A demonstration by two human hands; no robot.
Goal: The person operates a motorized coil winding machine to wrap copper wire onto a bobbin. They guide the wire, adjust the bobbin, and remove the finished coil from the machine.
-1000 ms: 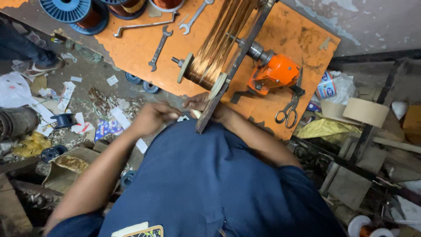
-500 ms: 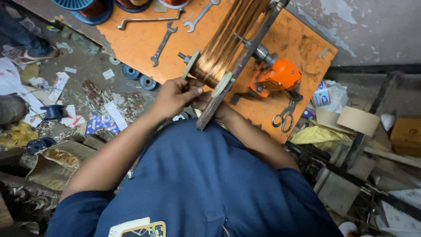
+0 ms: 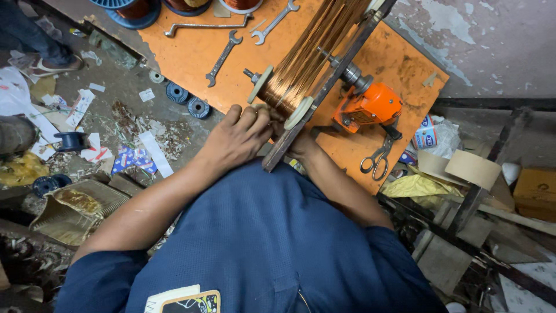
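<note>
A: What do the hands do now?

B: The left hand (image 3: 240, 136) lies on the near end of the copper wire coil (image 3: 292, 81), with the fingers curled over the strands and pressing on them. It looks like a light grip, not a fist. Half a second ago this hand was a bit lower and more to the left; now it sits right against the coil, beside the white round end plate (image 3: 299, 112).

A: And the right hand?

B: The right hand (image 3: 301, 145) is mostly hidden behind the dark bar (image 3: 324, 93) of the winding frame. I see only the wrist and forearm, so I cannot tell how open it is or what it holds.

A: Where is the coil?

B: It is on the orange board (image 3: 197, 46), stretched in the frame, just left of the orange motor (image 3: 370, 107). Scissors (image 3: 376, 159) lie below the motor, and three wrenches (image 3: 223, 55) lie farther up on the board.

A: What does the change mean?

B: I think the person has moved from reaching to really handling the wire at the coil's end. The view also came closer to the coil.
</note>
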